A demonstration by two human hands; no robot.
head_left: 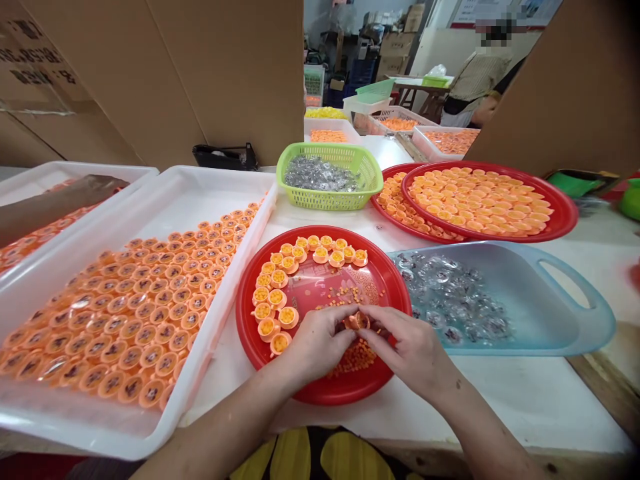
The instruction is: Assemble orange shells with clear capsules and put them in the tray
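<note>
My left hand (317, 340) and my right hand (407, 350) meet over a red round tray (320, 393) and pinch one small orange cup (356, 321) between their fingertips. On the red tray an arc of several orange cups filled with yellow beads (280, 293) runs along its left and far rim, and loose orange beads (357, 357) lie near my hands. A pale blue handled tray (560, 320) with clear plastic lids (450, 293) sits just right of my right hand.
A white tray (165, 193) with several sealed orange cups lies left. A green basket (330, 175) of clear lids stands behind. Stacked red trays (565, 217) of orange cups lie far right. Cardboard walls flank the table; a person stands at the back right.
</note>
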